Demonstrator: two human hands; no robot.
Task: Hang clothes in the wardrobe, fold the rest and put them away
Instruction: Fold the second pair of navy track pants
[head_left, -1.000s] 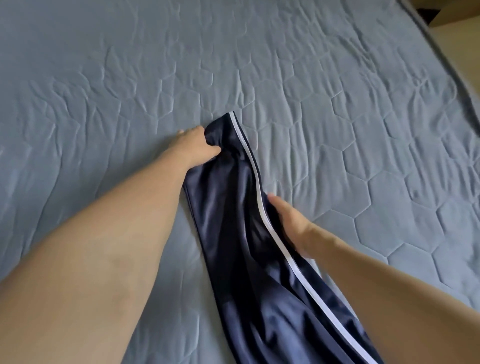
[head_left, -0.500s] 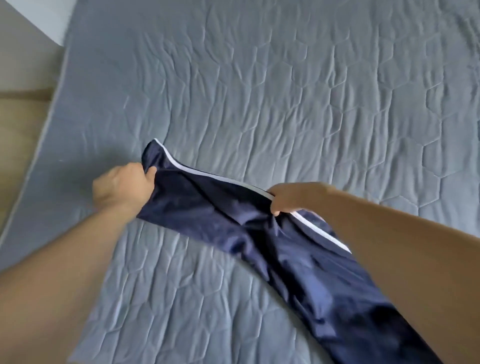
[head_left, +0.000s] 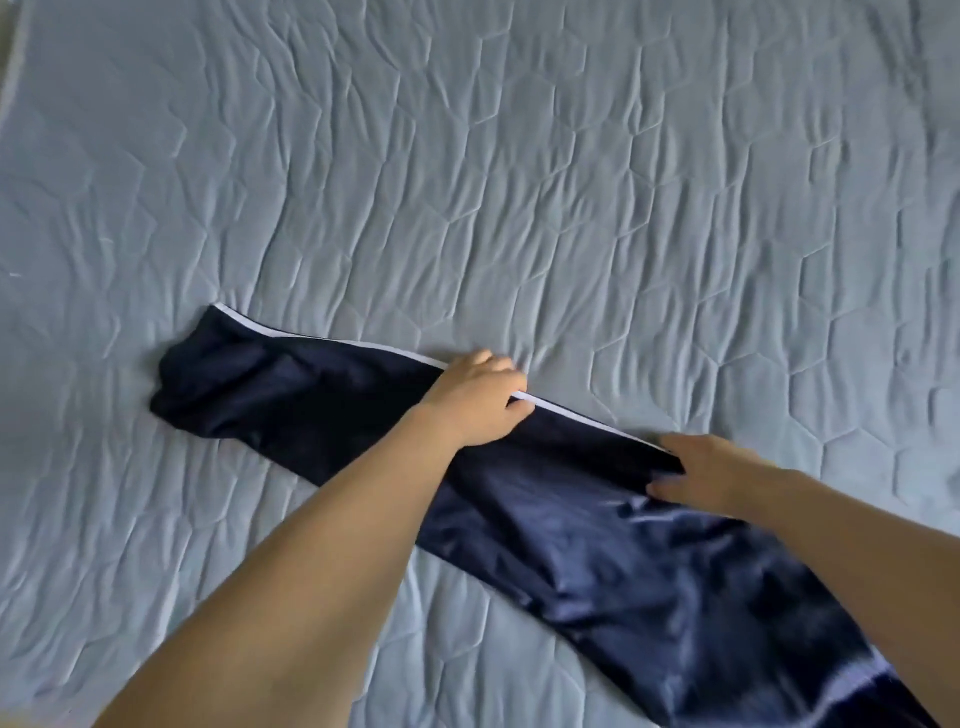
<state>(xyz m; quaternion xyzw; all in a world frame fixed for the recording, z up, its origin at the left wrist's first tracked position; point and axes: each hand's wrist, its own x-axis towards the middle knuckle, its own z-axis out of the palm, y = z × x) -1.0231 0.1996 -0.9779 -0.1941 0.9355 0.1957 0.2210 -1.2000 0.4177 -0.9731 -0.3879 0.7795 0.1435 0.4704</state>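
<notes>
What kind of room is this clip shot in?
Probably a bedroom: a grey-blue quilted bed cover fills the view, and both hands lay navy white-striped trousers out on it.

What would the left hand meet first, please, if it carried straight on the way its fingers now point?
Probably only the grey quilted bedcover. The left hand rests on the navy trousers at their white stripe, fingers pointing past it; nothing else lies beyond there.

Navy trousers (head_left: 597, 530) – white side stripe; grey-blue hexagon-quilted bedcover (head_left: 519, 182).
</notes>
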